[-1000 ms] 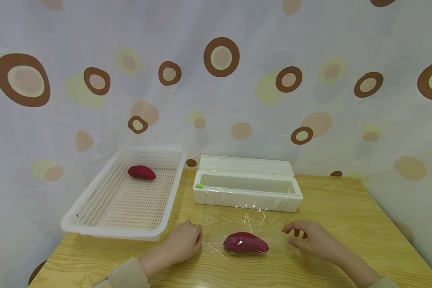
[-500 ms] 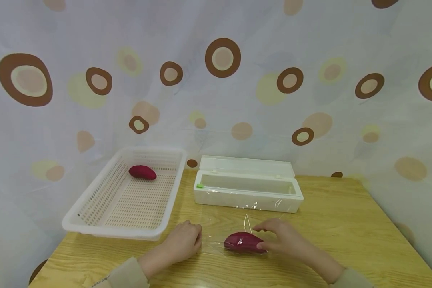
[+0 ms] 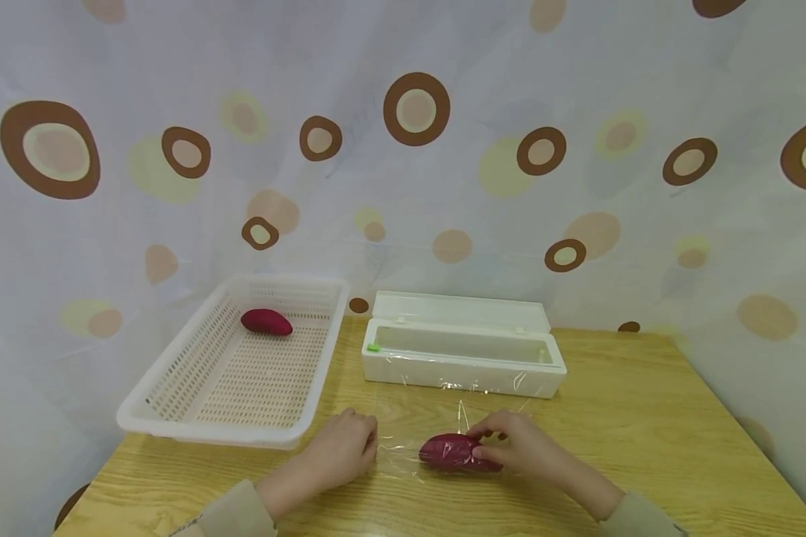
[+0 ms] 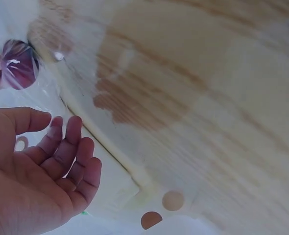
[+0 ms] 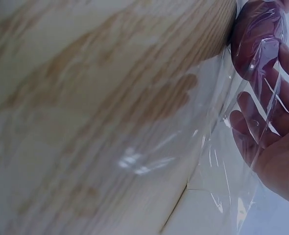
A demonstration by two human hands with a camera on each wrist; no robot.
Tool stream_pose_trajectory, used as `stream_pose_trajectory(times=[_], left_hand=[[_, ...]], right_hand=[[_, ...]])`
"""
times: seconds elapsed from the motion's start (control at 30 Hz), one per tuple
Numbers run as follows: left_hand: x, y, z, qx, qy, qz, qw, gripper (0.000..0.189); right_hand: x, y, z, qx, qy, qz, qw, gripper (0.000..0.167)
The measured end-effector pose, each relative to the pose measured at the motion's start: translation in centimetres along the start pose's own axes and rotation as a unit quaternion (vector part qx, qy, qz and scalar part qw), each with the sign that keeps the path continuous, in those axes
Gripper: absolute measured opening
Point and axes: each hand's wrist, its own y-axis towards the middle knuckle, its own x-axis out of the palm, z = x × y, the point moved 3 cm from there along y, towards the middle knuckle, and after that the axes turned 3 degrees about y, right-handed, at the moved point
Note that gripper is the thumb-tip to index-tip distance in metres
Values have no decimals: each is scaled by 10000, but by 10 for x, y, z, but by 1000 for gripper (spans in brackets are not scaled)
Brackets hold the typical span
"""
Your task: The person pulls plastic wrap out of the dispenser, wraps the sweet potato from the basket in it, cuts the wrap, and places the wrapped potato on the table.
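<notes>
A purple sweet potato [image 3: 443,452] lies on the table under clear plastic film [image 3: 399,440], shiny and creased over it. My right hand [image 3: 517,447] grips its right end, thumb on the near side and fingers on the far side, with film gathered around them. In the right wrist view, film drapes over the sweet potato [image 5: 257,39] and along the fingers. My left hand [image 3: 342,451] rests on the table beside the film's left edge. Its fingers are loosely curled in the left wrist view, with nothing visible between thumb and fingertips [image 4: 73,125].
Behind the film stands a long white box [image 3: 457,373] with its lid raised and a small green tab [image 3: 373,347]; the film reaches its front. A white perforated basket [image 3: 208,431] at the left holds another sweet potato [image 3: 266,322]. A patterned curtain [image 3: 403,186] hangs behind the wooden table [image 3: 645,418].
My right hand has moved left from the film's right edge onto the sweet potato's right end, bringing film over it. The left hand has stayed in place.
</notes>
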Motion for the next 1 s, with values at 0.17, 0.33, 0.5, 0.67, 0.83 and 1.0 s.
stream_pose_trajectory(times=[0.17,0.33,0.5,0.67,0.83,1.0], left_hand=[[-6,2,8,27,280,520,9983,12],[-14,4,27,245,366,1384,9894,23],[-12,11,48,1087,160,1215,9865,26],[-3,15,63,1732,212,523,9833,33],[3,15,67,1819,269,362,9823,39],[9,20,64,1546,91,412,9871,40]], right_hand=[[1,1,1,26,162,15,9999,21],[2,1,3,-36,217,75,9997,18],[3,1,4,-48,249,107,9996,17],[3,2,4,22,229,71,9997,15],[2,3,3,-1,194,27,9998,14],[1,3,2,-40,177,53,9998,13]])
